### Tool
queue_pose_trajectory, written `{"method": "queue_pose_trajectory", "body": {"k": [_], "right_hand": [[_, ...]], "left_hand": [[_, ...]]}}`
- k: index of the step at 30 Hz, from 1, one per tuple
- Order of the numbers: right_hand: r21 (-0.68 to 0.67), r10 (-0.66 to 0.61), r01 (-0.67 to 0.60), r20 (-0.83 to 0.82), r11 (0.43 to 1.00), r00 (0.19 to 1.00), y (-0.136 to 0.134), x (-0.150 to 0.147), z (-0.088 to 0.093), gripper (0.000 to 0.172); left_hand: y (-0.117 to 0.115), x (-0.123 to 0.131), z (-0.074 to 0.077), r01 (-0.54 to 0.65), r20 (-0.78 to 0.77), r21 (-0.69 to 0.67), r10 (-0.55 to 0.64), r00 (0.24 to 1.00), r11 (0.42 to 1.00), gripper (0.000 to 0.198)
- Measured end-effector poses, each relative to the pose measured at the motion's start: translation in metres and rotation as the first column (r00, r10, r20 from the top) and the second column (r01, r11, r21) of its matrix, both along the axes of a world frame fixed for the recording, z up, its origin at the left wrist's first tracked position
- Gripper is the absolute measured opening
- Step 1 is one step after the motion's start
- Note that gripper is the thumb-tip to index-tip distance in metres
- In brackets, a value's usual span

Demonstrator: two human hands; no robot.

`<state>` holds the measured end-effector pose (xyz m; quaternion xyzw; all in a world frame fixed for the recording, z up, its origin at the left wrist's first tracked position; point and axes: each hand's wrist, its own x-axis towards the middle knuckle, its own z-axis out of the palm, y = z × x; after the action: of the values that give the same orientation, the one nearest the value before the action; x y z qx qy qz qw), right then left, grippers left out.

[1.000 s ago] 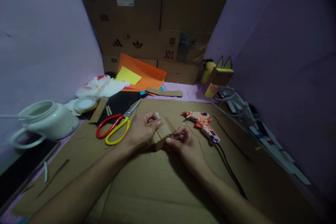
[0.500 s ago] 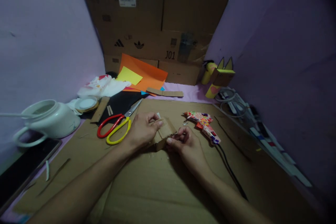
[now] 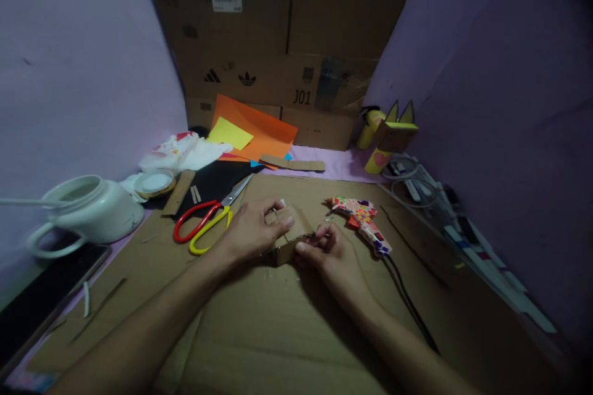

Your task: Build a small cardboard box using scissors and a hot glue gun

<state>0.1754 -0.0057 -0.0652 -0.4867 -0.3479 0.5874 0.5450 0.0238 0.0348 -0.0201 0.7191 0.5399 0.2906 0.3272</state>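
Between my hands is a small folded cardboard piece that looks like a little box, its corrugated edge toward me. My left hand grips its left side, the thumb pressing on the top face. At the near right corner my right hand pinches the edge between thumb and fingers. Scissors with one red and one yellow handle lie just left of my left hand, blades pointing away. To the right of my right hand rests a flower-patterned glue gun, its black cord running toward me.
A large cardboard sheet covers the work surface. On the left stand a white pot and a dark flat device. Orange paper and a cardboard strip lie behind. A cardboard figure and cables are at right.
My left thumb has shifted slightly right and down onto the top face of the cardboard piece. My right hand keeps its pinch, and the view has shifted a little.
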Motion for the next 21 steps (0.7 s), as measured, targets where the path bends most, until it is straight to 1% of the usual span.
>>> {"method": "queue_pose_trajectory", "body": {"k": [3, 5, 7, 8, 11, 14, 16, 18, 20, 21], "right_hand": [[0.001, 0.0, 0.0, 0.023, 1.0, 1.0, -0.001, 0.001, 0.0, 0.037], [0.001, -0.007, 0.007, 0.048, 1.0, 0.999, -0.001, 0.002, 0.0, 0.037], [0.017, -0.026, 0.024, 0.113, 1.0, 0.993, -0.002, 0.005, -0.001, 0.037], [0.039, -0.04, 0.034, 0.176, 0.999, 0.984, -0.002, 0.006, -0.002, 0.035], [0.141, -0.094, 0.039, 0.406, 0.989, 0.909, -0.003, 0.009, -0.005, 0.028], [0.232, -0.136, 0.01, 0.533, 0.973, 0.835, -0.003, 0.012, -0.006, 0.022], [0.308, -0.193, 0.004, 0.586, 0.952, 0.787, -0.003, 0.013, -0.006, 0.017], [0.389, -0.258, -0.002, 0.617, 0.921, 0.743, -0.003, 0.013, -0.006, 0.014], [0.437, -0.282, -0.026, 0.623, 0.899, 0.73, -0.003, 0.014, -0.006, 0.013], [0.438, -0.268, -0.041, 0.619, 0.898, 0.738, -0.002, 0.014, -0.006, 0.013]], "left_hand": [[-0.001, -0.004, 0.005, 0.043, -0.038, -0.065, -0.045, 0.998, 0.997, 0.042], [-0.001, -0.007, 0.006, 0.076, -0.034, -0.107, -0.08, 0.996, 0.991, 0.05], [0.0, -0.01, 0.006, 0.106, -0.01, -0.119, -0.108, 0.994, 0.987, 0.056], [0.0, -0.011, 0.007, 0.117, -0.006, -0.122, -0.118, 0.993, 0.986, 0.059], [-0.002, -0.014, 0.011, 0.155, -0.03, -0.152, -0.161, 0.986, 0.976, 0.074], [-0.008, -0.015, 0.015, 0.222, -0.068, -0.182, -0.237, 0.969, 0.958, 0.09], [-0.013, -0.015, 0.014, 0.236, -0.108, -0.154, -0.254, 0.961, 0.959, 0.091], [-0.018, -0.016, 0.009, 0.228, -0.163, -0.116, -0.245, 0.956, 0.967, 0.086], [-0.021, -0.016, 0.003, 0.225, -0.213, -0.078, -0.236, 0.948, 0.971, 0.08], [-0.021, -0.016, 0.0, 0.229, -0.232, -0.062, -0.238, 0.943, 0.971, 0.078]]}}
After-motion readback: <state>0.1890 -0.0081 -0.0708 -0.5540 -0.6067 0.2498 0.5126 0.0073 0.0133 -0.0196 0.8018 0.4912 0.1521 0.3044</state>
